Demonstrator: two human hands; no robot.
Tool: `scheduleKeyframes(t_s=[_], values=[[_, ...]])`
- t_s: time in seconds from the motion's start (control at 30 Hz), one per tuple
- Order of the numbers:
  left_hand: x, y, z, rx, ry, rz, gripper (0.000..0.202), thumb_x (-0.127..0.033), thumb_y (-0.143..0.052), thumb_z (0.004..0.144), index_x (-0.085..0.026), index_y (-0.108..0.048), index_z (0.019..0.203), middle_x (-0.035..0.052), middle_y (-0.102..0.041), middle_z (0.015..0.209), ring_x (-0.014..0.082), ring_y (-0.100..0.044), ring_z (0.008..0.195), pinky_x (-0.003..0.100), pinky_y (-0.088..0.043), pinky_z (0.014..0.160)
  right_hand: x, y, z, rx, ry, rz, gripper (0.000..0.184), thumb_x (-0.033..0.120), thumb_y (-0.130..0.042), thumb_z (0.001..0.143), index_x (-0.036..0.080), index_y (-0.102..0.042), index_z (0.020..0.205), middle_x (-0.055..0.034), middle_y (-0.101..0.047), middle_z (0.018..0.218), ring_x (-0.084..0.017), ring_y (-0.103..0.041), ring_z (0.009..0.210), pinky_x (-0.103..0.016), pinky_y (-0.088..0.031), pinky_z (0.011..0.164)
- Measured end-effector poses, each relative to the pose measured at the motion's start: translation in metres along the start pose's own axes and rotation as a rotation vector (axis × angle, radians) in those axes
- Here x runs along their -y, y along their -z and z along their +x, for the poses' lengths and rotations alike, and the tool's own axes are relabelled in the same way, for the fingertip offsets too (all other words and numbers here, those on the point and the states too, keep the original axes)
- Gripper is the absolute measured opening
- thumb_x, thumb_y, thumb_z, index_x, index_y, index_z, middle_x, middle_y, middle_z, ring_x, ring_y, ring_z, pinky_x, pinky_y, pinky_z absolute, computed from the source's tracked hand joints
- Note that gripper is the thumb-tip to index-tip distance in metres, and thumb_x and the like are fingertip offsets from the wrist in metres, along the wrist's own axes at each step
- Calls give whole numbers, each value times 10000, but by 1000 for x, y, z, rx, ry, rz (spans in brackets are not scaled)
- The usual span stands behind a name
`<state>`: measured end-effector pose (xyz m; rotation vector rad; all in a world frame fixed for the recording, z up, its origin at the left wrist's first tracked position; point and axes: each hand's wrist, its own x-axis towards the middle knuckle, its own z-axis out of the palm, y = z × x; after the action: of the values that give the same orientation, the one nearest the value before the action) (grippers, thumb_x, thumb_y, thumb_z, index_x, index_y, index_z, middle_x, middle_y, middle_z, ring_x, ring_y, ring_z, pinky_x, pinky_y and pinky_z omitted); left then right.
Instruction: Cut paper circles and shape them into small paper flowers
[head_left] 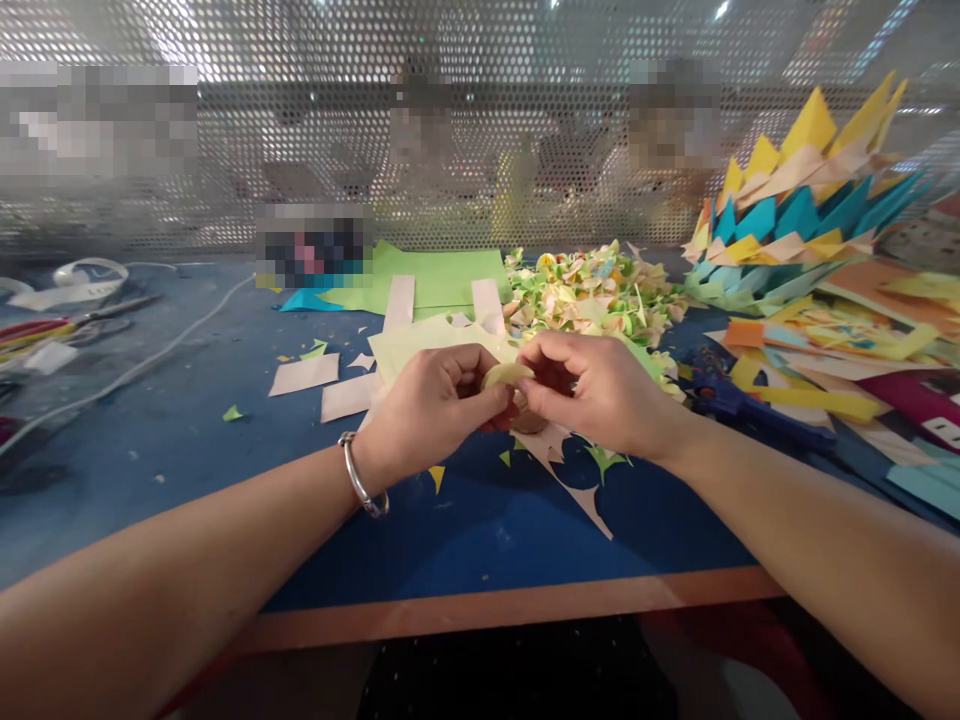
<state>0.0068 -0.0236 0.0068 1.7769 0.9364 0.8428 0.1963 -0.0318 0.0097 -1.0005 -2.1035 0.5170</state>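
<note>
Between my two hands is a small curled piece of pale yellow paper (507, 375), held above the middle of the table. My left hand (442, 395) pinches its left side between thumb and fingers. From the other side, the thumb and fingers of my right hand (592, 385) close on its right end. Behind and below the hands lie pale yellow sheets (420, 345). Pink paper offcuts (581, 495) and green scraps (606, 460) lie on the table just under my right hand. My fingertips partly hide the small piece.
A heap of small paper pieces (600, 295) lies behind my right hand. At right are a blue glue gun (750, 405), loose paper strips (832, 400) and a layered spiky paper construction (787, 215). Scissors (112, 312) and a white cable (165, 345) are at left. Perforated metal (480, 190) stands behind.
</note>
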Motion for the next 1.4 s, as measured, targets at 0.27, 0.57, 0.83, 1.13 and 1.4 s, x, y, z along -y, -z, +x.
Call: scheduleKeyframes(t_s=[0.27, 0.57, 0.83, 1.13, 1.4], values=[[-3, 0, 1, 16, 42, 26, 88, -185, -626, 755, -178, -575, 684, 23, -683, 608, 139, -649, 560, 231, -496, 507, -1, -3, 0, -3, -14, -14, 106, 155, -600, 733, 184, -508, 688, 56, -466, 592, -73, -410, 520, -219, -320, 486], [-8, 11, 1, -128, 15, 57, 58, -197, -625, 787, -160, -590, 760, 45, -669, 710, 132, -628, 595, 228, -490, 506, -17, 8, 2, -76, -111, -68, 79, 184, -619, 764, 178, -552, 721, 59, -463, 557, -78, -411, 495, -229, -314, 477], [5, 1, 7, -46, -78, 90, 193, -236, -690, 780, -162, -635, 950, 34, -660, 777, 122, -581, 663, 227, -457, 575, -5, -1, 0, 44, -68, -91, 115, 170, -654, 722, 179, -543, 691, 48, -495, 588, -82, -427, 524, -223, -321, 482], [-5, 7, 4, -19, 126, -49, 107, -189, -725, 764, -160, -635, 714, -41, -555, 558, 73, -454, 475, 225, -332, 453, -16, 6, 1, -11, -89, -130, 67, 143, -617, 725, 175, -565, 698, 44, -510, 580, -82, -453, 510, -226, -359, 486], [-3, 4, 6, -144, 316, -567, 140, -119, -681, 812, -154, -579, 722, -20, -667, 692, 69, -611, 643, 194, -459, 632, -7, 0, 0, -132, 284, -277, 62, 109, -559, 811, 172, -563, 811, -8, -565, 742, -96, -498, 595, -241, -425, 558]])
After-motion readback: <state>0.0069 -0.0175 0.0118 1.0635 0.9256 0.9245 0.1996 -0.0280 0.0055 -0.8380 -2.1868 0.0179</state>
